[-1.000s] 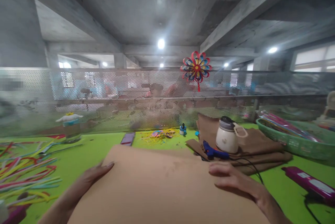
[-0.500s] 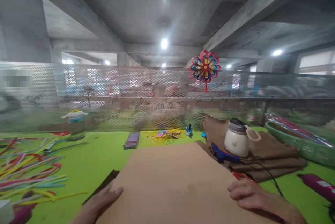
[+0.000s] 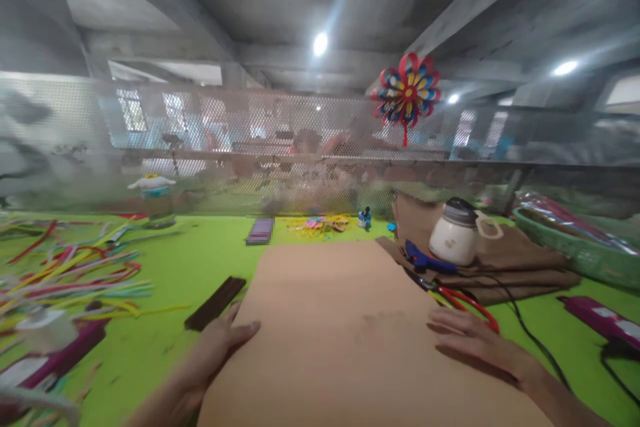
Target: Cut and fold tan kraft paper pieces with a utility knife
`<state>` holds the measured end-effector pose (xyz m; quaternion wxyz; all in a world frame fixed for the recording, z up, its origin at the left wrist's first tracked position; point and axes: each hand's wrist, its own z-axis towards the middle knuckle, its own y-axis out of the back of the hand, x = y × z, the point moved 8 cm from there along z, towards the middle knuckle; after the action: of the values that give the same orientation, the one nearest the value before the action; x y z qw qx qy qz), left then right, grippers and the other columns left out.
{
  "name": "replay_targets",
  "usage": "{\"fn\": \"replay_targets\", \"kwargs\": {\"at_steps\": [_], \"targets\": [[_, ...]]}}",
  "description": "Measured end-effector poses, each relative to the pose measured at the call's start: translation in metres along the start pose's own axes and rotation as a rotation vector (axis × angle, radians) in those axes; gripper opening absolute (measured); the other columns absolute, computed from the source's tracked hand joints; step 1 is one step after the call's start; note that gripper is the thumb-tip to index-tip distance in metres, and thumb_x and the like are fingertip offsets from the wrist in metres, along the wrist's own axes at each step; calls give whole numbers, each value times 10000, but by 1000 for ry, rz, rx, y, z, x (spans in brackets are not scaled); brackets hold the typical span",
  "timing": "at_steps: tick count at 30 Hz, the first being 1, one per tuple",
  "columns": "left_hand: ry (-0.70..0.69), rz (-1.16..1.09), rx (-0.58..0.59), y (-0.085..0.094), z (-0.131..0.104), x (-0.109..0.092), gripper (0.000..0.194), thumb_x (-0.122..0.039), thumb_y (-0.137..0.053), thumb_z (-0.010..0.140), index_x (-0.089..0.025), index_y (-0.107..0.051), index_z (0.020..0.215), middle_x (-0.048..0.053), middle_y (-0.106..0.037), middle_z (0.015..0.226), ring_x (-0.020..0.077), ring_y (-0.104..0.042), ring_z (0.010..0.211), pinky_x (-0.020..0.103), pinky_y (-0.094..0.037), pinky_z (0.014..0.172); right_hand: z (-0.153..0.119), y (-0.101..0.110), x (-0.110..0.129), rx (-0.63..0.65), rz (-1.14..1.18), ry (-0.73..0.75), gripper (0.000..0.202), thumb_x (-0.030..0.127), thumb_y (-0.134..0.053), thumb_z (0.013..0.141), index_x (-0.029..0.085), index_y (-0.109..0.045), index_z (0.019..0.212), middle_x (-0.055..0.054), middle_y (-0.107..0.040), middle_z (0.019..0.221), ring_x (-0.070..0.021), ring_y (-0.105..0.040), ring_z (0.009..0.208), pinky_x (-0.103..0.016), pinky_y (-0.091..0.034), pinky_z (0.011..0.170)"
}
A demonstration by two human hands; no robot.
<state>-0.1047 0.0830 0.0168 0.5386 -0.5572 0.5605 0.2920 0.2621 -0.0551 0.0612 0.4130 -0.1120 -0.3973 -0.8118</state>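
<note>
A large tan sheet (image 3: 330, 320) lies in front of me on the green table. At its left edge my left hand (image 3: 220, 347) has the thumb on top and the fingers partly hidden beside or under the edge. My right hand (image 3: 475, 340) rests at the right edge with its fingers spread on the surface. A dark brown strip (image 3: 215, 302) lies just beyond my left hand. Scissors with red handles (image 3: 467, 304) and a blue glue gun (image 3: 427, 259) are near my right hand.
Colourful strips (image 3: 75, 274) and a purple power strip (image 3: 60, 354) lie at left. A white jug (image 3: 454, 234) stands by folded brown cloth (image 3: 530, 260), with a green basket (image 3: 590, 250) at right. A perforated screen (image 3: 240, 180) runs behind; a flower ornament (image 3: 409, 92) hangs there.
The view has tilted downward, so the background sits higher. More of the brown strip and the scissors shows. Both hands remain at the sheet's edges.
</note>
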Motion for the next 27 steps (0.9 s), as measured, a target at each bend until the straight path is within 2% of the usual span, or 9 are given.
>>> {"fn": "replay_targets", "kwargs": {"at_steps": [2,5,7,10,13,17,22,25,27], "targets": [[30,12,-16,1,2,2,912,-227,-841,555,-234,-449,1378,122,-726,1112,358,-718,912,454,-590,769,-13,-2,0,60,-21,-36,259,413,-578,903,355,-733,1103,-53,-700,1196,-257,-601,1191,-415,-488,1007],[73,65,-43,2,6,4,894,-180,-833,556,-226,-464,1369,128,-708,1152,348,-716,919,439,-592,767,-28,-5,9,280,-77,-36,427,414,-692,817,352,-657,1238,-83,-636,1299,-318,-506,1287,-505,-433,1044],[72,121,-100,5,7,2,840,-179,-820,577,-234,-495,1350,124,-705,1162,348,-712,933,439,-590,774,-33,-4,12,414,-105,-35,540,351,-743,784,359,-599,1304,-97,-604,1341,-323,-494,1297,-508,-447,1029],[52,228,-152,6,4,-3,762,-202,-809,615,-240,-532,1324,124,-710,1149,354,-706,949,445,-591,776,-39,-2,12,509,-153,-28,619,318,-752,781,355,-540,1361,-115,-547,1401,-315,-470,1318,-495,-450,1027],[42,300,-127,2,2,-8,736,-247,-801,653,-236,-521,1334,132,-715,1134,343,-709,943,434,-596,773,-50,-5,8,567,-213,-44,630,353,-733,799,355,-508,1388,-113,-508,1438,-313,-435,1343,-503,-412,1055],[52,277,-123,4,2,-14,815,-244,-811,641,-240,-458,1375,121,-725,1109,325,-724,890,406,-607,730,-63,-9,15,610,-241,-26,608,348,-688,840,359,-476,1410,-94,-469,1473,-287,-406,1366,-444,-422,1057],[26,233,-127,4,12,-30,819,-152,-810,604,-219,-482,1352,105,-745,1040,311,-735,835,368,-612,672,-54,-2,34,527,-141,49,499,374,-643,870,384,-536,1357,-60,-525,1432,-278,-386,1380,-430,-401,1075],[24,224,-123,-1,22,-39,800,-88,-770,620,-170,-472,1359,132,-737,1036,308,-736,787,374,-614,637,-38,1,34,510,-5,37,340,389,-567,916,321,-649,1239,-72,-666,1256,-287,-501,1291,-458,-390,1077],[1,222,-151,-3,30,-44,828,-40,-733,643,-131,-412,1401,151,-733,1020,284,-734,739,356,-611,612,-26,0,22,507,26,-67,284,345,-503,952,264,-711,1127,-78,-722,1122,-264,-621,1136,-418,-450,1020]]}}
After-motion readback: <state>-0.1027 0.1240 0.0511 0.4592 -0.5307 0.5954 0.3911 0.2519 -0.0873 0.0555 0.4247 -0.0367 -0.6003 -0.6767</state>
